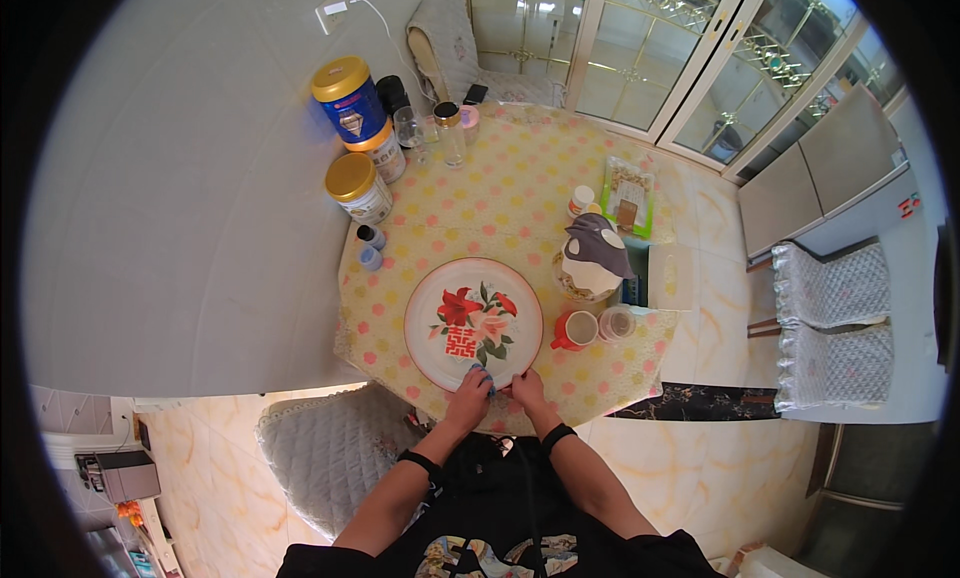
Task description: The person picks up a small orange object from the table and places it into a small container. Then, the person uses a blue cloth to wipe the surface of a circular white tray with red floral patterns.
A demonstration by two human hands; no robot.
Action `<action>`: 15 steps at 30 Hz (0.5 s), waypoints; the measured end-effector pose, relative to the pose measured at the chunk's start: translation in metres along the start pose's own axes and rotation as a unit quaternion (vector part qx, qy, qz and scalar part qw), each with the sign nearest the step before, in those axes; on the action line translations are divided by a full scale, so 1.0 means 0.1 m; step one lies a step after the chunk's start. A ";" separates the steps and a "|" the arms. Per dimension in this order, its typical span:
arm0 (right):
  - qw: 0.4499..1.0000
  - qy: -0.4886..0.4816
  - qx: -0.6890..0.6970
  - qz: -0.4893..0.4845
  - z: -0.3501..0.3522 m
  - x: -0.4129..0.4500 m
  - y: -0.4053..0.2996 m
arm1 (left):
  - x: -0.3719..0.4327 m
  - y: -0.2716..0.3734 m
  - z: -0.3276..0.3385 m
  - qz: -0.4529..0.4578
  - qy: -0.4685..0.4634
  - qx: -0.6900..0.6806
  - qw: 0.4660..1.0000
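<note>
A round enamel tray (426, 308) with a thin red rim and printed red and pink flowers lies on the dining table in front of me. My left hand (470, 395) presses a crumpled blue cloth (487, 383) against its near edge; the fingers hide most of the cloth. Just to the right, my right hand (526, 390) pinches the rim between thumb and fingers. A red mug (567, 336) stands right of the tray, beside a clear jar (616, 324).
Flower-dotted cloth (495, 188) covers the table. Gold-lidded cans (349, 98), a wine glass (409, 126) and a glass bottle (451, 139) stand back left. Right lie a cloth-topped round container (592, 267), a tissue box (670, 278) and a food packet (628, 195). A padded chair (330, 443) stands near left.
</note>
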State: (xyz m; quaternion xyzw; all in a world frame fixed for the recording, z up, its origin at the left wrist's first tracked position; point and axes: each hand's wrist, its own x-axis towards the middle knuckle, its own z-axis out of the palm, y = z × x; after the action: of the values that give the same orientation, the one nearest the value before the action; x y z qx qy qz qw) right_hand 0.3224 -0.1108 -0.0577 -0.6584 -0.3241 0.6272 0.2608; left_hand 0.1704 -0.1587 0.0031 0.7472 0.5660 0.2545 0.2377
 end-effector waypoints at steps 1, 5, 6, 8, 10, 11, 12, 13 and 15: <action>1.000 -0.005 -0.001 -0.006 0.00 -0.01 -0.01 | -0.01 -0.02 -0.01 -0.003 -0.004 -0.010 1.000; 1.000 -0.012 -0.016 0.009 -0.02 -0.06 -0.09 | -0.12 -0.24 -0.20 0.026 -0.030 0.012 0.999; 1.000 -0.012 -0.014 0.019 -0.02 -0.05 -0.10 | -0.14 -0.31 -0.27 0.031 -0.037 0.032 0.998; 0.999 -0.013 -0.011 0.030 -0.03 -0.05 -0.10 | -0.19 -0.47 -0.39 0.034 -0.039 0.060 0.997; 1.000 -0.013 -0.019 0.020 -0.03 -0.06 -0.11 | -0.20 -0.56 -0.52 0.018 -0.041 0.078 0.996; 1.000 -0.014 -0.018 0.020 -0.03 -0.06 -0.11 | -0.19 -0.59 -0.55 0.002 -0.044 0.097 0.994; 1.000 -0.011 -0.010 0.021 -0.03 -0.05 -0.10 | -0.15 -0.55 -0.59 -0.007 -0.037 0.092 0.995; 1.000 -0.009 -0.002 0.022 -0.04 -0.05 -0.09 | -0.12 -0.50 -0.60 -0.006 -0.037 0.091 0.995; 1.000 -0.005 -0.001 0.020 -0.02 -0.06 -0.08 | -0.07 -0.37 -0.61 -0.040 -0.057 0.074 0.995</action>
State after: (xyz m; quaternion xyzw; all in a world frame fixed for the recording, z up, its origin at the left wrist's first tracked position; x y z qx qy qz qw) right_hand 0.3234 -0.1095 -0.0478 -0.6621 -0.3131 0.6349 0.2459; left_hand 0.1026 -0.1526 0.0247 0.7531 0.5980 0.1593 0.2234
